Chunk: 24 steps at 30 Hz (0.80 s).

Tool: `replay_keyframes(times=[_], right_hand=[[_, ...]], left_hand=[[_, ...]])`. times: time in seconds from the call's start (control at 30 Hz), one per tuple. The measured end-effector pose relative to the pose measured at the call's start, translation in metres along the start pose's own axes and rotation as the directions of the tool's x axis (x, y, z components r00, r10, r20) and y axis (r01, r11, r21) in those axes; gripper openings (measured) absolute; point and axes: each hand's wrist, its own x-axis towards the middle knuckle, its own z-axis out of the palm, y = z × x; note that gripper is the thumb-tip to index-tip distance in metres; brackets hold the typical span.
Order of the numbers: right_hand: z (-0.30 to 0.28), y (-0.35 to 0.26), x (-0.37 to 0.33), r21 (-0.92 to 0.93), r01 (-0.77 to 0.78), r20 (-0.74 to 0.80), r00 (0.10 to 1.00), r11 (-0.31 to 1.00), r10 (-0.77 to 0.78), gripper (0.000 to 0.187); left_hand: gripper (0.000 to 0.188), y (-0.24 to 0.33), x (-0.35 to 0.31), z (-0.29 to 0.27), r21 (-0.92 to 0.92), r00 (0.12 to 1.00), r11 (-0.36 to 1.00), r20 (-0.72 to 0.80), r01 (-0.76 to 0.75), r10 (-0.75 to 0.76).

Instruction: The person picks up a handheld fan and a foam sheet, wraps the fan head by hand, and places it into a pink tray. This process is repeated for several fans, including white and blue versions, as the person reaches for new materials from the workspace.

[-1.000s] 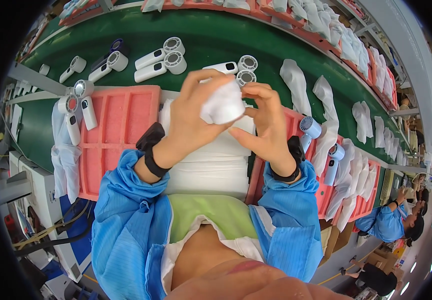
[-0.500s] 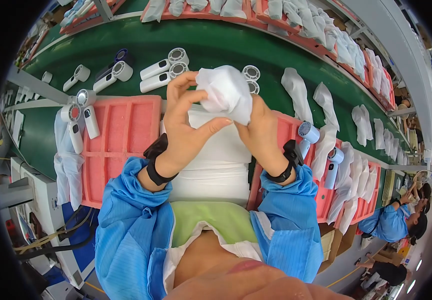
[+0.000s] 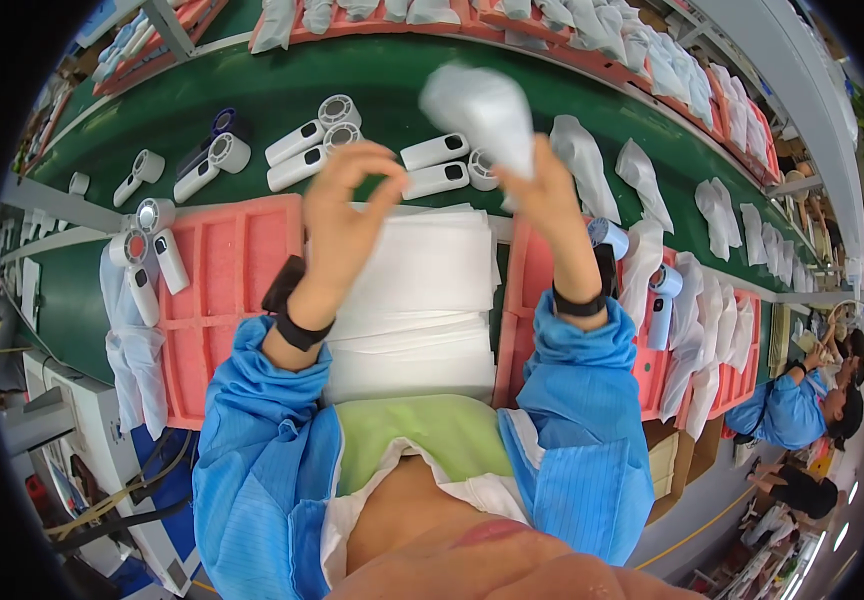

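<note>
Green table (image 3: 382,75), smooth and faintly shiny, sweeps across the workshop; taking the white stack as the dial's centre, a co-worker in blue (image 3: 782,408) sits between three and four o'clock, above a grey floor (image 3: 677,525) crossed by a yellow line. Two bare hands are up over the work. One, the left hand (image 3: 345,222), is at eleven, released, fingers loosely curled around nothing. Its partner, the right hand (image 3: 549,195), is at two, grasping the narrow end of one wrapped bundle (image 3: 480,108), whose broad, rounded end tips out toward twelve, smeared by motion.

I count four white fans in two pairs nearby: one pair (image 3: 302,160) at eleven, the other pair (image 3: 438,165) just past twelve, each fan a smooth handle with a dark oval and a round ringed head. One navy fan (image 3: 194,158) lies at ten beside a white one (image 3: 210,168). Three crumpled, translucent sleeves (image 3: 644,187) spread from two toward three, more trailing beyond. Two pale-blue fans (image 3: 662,300) rest at three on a pink tray (image 3: 527,300); another tray (image 3: 222,330), ribbed into compartments, sits at nine. Between them is the stack (image 3: 407,270) itself, flat, thin white sheets with slightly uneven edges.
</note>
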Motion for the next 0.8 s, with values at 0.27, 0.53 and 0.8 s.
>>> replay_keyframes(times=[0.27,0.53,0.8], right_hand=[[0.009,0.113,0.035,-0.836,-0.092,-0.265,0.931,0.541,-0.252,0.059],[0.041,0.096,0.040,-0.045,-0.028,0.012,1.000,0.999,0.028,0.068],[0.022,0.046,0.024,0.114,-0.087,0.047,0.996,0.990,0.082,0.065]], left_hand=[[0.021,-0.014,-0.066,0.070,0.271,0.811,0.961,0.571,-0.045,-0.123],[0.014,-0.023,-0.072,0.080,0.241,0.864,0.958,0.503,-0.157,0.015],[0.012,-0.036,-0.062,0.065,0.005,0.794,0.958,0.557,0.288,-0.241]])
